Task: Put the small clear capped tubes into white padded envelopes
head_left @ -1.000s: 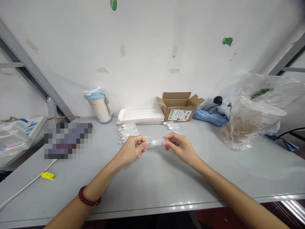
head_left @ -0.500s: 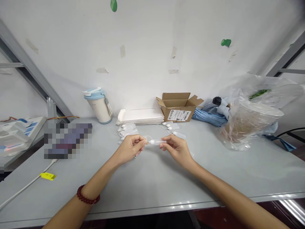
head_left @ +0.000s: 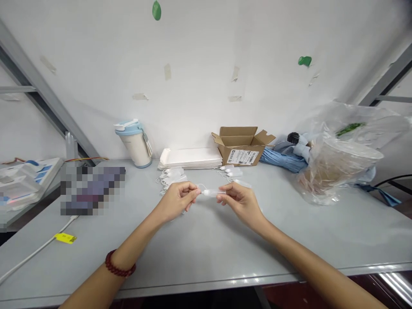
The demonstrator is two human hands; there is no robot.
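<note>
Holds small clear tube (head_left: 213, 193) between left hand (head_left: 178, 201) and right hand (head_left: 243, 200), mid-view, apparently just above table (head_left: 212, 253). Runs lengthwise 9 to 3 o'clock, white collar (head_left: 206, 192) toward 9, clear body toward 3. Lies straight off at 3 from left hand, straight off at 9 from right hand. Touched by both, so no nearer hand overall; nearest left at collar, nearest right at body. Grips body's 3 o'clock end with right hand, in a light pinch. Pinches at collar's 9 o'clock tip with left hand; cannot tell exact contact, tip or cord, too small. Bows white cord (head_left: 202, 185) in thin loop on 12 o'clock side, between collar and left hand. Beyond tube: left pile (head_left: 172, 177) at 10, right pile (head_left: 234, 172) at 1, white stack (head_left: 193, 157) at 11, cardboard box (head_left: 243, 155) at 1, behind right pile.
</note>
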